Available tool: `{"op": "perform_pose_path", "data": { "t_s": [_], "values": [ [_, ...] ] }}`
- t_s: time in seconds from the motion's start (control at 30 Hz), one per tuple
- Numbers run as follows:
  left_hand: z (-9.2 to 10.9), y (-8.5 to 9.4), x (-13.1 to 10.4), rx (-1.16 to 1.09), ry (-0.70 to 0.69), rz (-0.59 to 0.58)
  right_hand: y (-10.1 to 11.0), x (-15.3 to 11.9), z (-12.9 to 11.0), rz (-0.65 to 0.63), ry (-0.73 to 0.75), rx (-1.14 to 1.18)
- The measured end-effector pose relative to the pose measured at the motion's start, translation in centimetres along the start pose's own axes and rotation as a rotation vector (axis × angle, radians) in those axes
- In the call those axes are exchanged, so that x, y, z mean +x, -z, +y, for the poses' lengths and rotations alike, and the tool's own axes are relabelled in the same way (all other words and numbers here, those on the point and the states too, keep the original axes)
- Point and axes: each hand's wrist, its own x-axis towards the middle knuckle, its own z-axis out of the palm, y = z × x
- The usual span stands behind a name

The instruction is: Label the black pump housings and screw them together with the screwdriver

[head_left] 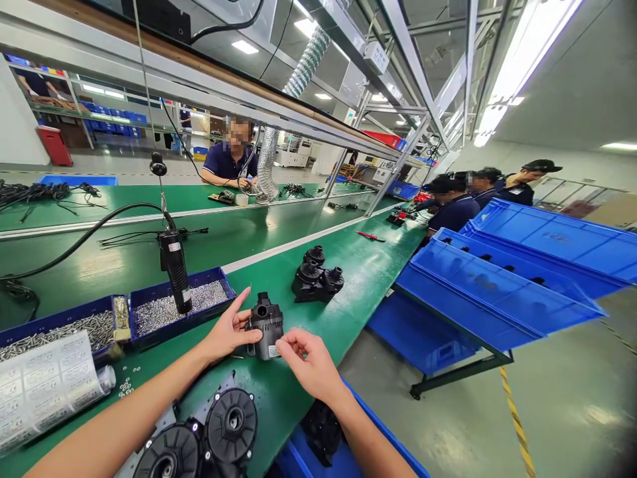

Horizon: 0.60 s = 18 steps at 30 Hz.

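Note:
A black cylindrical part with a port on top (266, 325) stands on the green bench (343, 312). My left hand (233, 330) holds it from the left, thumb on its front and index finger stretched up. On its lower right side is a small whitish label (273, 351). The fingers of my right hand (306, 358) are pinched together at the label's right edge; whether anything is between them is hidden. Behind, a group of similar black parts (317, 275) stands on the bench. Nearer me lies a black assembly with round covers (231, 425).
A roll of printed labels (50, 385) lies at the left, beside trays of screws (64, 335) and small metal pieces (149, 315). A black electric screwdriver (174, 269) hangs above. Blue bins (497, 285) stand right. Several people are farther off.

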Motion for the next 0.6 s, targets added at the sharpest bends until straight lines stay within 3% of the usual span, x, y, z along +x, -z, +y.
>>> {"op": "perform_pose_path", "data": {
  "t_s": [0.33,0.47,0.6],
  "values": [
    [0.2,-0.1,-0.1,0.003,0.003,0.005,-0.3,-0.5,-0.5,0.074,0.127,-0.123],
    [0.2,-0.1,-0.1,0.009,0.001,0.003,0.1,-0.4,1.2,0.127,0.174,-0.171],
    [0.3,-0.4,-0.1,0.027,-0.012,-0.004,0.6,0.4,3.4,0.202,0.091,-0.149]
  ]
}}
